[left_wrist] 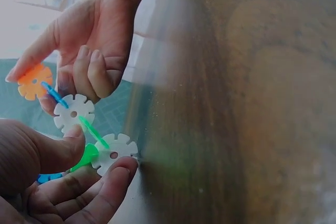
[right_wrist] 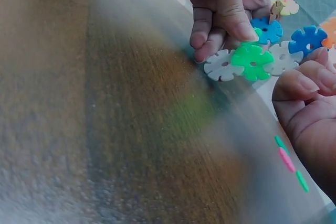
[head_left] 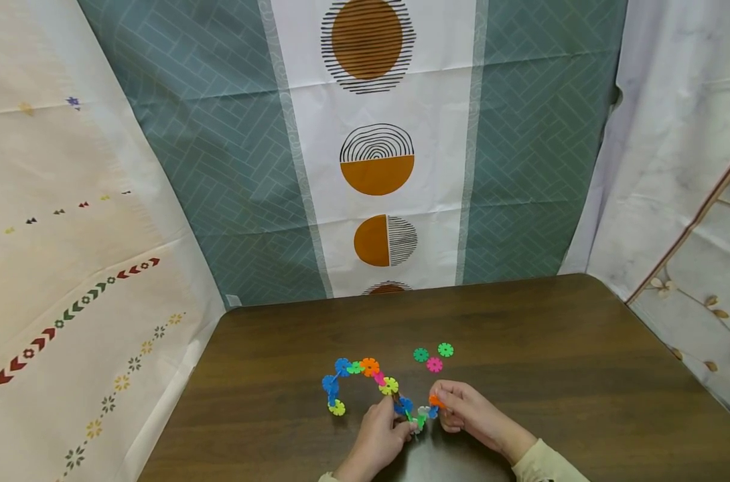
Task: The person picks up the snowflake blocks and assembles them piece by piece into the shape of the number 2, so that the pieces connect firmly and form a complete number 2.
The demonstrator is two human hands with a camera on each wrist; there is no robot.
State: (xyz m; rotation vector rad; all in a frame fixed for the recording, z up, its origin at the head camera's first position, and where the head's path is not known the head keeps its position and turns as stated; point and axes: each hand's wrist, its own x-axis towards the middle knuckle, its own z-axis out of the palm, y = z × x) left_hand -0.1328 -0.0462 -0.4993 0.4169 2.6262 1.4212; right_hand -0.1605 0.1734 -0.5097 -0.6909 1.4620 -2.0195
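Observation:
A chain of notched plastic discs [head_left: 370, 366] in several colours curves across the brown table. My left hand [head_left: 378, 432] grips its near end, thumb and fingers around the green and white discs [left_wrist: 114, 154]. In the head view my right hand [head_left: 476, 416] pinches an orange disc [left_wrist: 35, 82] between thumb and fingers. That orange disc meets a blue disc [right_wrist: 308, 40], which joins a white disc [right_wrist: 283, 57] and then a bright green disc [right_wrist: 252, 62]. The left palm partly hides the middle of the chain.
Beyond the right hand, two loose green discs [head_left: 446, 349] and a pink disc [head_left: 434, 364] lie on the table [head_left: 250, 375]. A patterned curtain [head_left: 377, 227] hangs behind the table's far edge, with light cloths [head_left: 100, 301] at the sides.

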